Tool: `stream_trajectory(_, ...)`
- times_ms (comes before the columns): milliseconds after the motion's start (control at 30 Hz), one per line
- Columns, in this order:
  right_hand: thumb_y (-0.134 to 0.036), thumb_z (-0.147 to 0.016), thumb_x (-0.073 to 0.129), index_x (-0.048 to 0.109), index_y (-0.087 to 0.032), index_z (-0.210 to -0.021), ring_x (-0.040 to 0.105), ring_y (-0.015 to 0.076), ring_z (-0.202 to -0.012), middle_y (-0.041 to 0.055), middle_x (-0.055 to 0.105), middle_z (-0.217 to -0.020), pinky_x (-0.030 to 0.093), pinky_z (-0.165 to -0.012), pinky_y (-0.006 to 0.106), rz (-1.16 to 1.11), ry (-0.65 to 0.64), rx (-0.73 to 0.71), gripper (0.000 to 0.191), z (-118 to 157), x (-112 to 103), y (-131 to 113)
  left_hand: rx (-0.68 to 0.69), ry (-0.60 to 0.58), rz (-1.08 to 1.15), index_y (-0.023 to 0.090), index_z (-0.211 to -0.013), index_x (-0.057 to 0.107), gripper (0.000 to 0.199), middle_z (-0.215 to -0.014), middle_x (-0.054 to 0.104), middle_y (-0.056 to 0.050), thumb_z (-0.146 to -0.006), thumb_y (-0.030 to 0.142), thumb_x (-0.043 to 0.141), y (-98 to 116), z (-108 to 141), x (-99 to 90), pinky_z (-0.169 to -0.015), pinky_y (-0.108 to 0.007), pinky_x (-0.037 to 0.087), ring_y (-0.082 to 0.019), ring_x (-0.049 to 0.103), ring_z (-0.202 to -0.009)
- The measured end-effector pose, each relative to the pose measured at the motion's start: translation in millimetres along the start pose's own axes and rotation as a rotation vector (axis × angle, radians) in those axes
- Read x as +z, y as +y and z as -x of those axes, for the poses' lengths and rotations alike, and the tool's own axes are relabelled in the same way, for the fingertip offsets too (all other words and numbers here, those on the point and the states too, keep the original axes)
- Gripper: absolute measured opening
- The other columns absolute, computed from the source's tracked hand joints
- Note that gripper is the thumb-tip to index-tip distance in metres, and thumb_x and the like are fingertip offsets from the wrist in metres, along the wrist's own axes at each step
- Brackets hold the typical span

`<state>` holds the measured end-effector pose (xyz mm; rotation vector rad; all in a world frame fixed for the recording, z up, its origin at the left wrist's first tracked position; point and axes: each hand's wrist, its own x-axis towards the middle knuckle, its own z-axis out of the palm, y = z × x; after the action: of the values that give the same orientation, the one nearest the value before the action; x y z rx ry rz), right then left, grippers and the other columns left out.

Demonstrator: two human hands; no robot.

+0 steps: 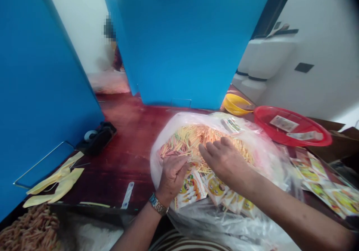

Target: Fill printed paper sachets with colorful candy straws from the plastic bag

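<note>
L hand (171, 179), R hand (224, 162), 1 bag (224, 225)

Right: red basket (291, 129), yellow strainer (237, 104) placed together.
Left: yellow gloves (56, 182) laid beside a tape dispenser (97, 138).
Behind: blue panels (182, 38) raised.

Past my right hand (224, 161), the blue partition (179, 45) stands straight ahead, and the red basket (260, 112) crowds the far right of the plastic bag (260, 146). My left hand (172, 178) can pass over the dark red tabletop (126, 131), between the bag and the black tape dispenser (98, 139).
</note>
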<state>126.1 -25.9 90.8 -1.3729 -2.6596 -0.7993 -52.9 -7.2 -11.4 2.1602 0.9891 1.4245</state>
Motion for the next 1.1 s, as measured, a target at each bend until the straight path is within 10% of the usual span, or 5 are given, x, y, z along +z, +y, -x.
stream_trajectory(267, -0.007, -0.085, 0.037, 0.033, -0.008, -0.134, 0.05, 0.0253, -0.11, 0.0186, 0.053, -0.124, 0.041, -0.086, 0.041, -0.357, 0.216, -0.045, 0.049, 12.7, 15.0, -6.1, -0.113, -0.051, 0.137, 0.02, -0.106, 0.066, 0.024, -0.1, 0.069, -0.008, -0.088, 0.021, 0.049, 12.6, -1.9, -0.6, -0.087, -0.035, 0.044, -0.02, 0.06, -0.094)
stream_trajectory(567, -0.013, -0.089, 0.037, 0.035, -0.017, -0.131, 0.061, 0.0165, -0.067, 0.0047, 0.067, -0.08, 0.043, -0.063, 0.028, -0.562, 0.277, 0.197, 0.042, 66.9, 41.1, -31.2, -0.392, -0.535, 0.468, 0.016, -0.099, 0.066, 0.027, -0.076, 0.064, -0.001, -0.081, 0.036, 0.059, 28.2, -0.1, 22.6, -0.061, -0.022, 0.042, -0.013, 0.056, -0.068)
stream_trajectory(767, -0.009, -0.08, 0.045, 0.059, -0.018, -0.105, 0.06, 0.0219, -0.065, 0.0037, 0.066, -0.068, 0.037, -0.06, 0.032, -0.306, -0.167, 0.345, 0.03, 100.3, 59.6, -12.4, -0.231, -0.517, -0.269, 0.023, -0.101, 0.065, 0.025, -0.084, 0.065, -0.004, -0.078, 0.033, 0.062, 20.8, -10.6, 3.5, -0.078, -0.032, 0.042, -0.02, 0.056, -0.081)
stream_trajectory(900, -0.016, -0.082, 0.052, 0.063, -0.021, -0.086, 0.056, 0.0239, -0.077, 0.0055, 0.064, -0.079, 0.033, -0.065, 0.034, -0.196, -0.243, 0.288, 0.012, 58.9, 53.4, -0.2, -0.351, -0.238, -0.63, 0.023, -0.097, 0.068, 0.021, -0.122, 0.052, -0.013, -0.084, 0.027, 0.051, -4.2, -17.0, -38.2, -0.09, -0.049, 0.032, -0.032, 0.043, -0.11)
stream_trajectory(1100, -0.019, -0.085, 0.05, 0.064, -0.015, -0.086, 0.053, 0.0239, -0.092, 0.0108, 0.065, -0.091, 0.035, -0.071, 0.033, -0.385, -0.25, -0.275, 0.014, -85.1, 97.1, -31.9, -0.421, -0.356, -0.747, 0.025, -0.121, 0.057, 0.044, -0.087, 0.058, -0.008, -0.082, 0.01, 0.042, -32.0, -15.9, -54.7, -0.077, -0.032, 0.042, -0.021, 0.054, -0.083)
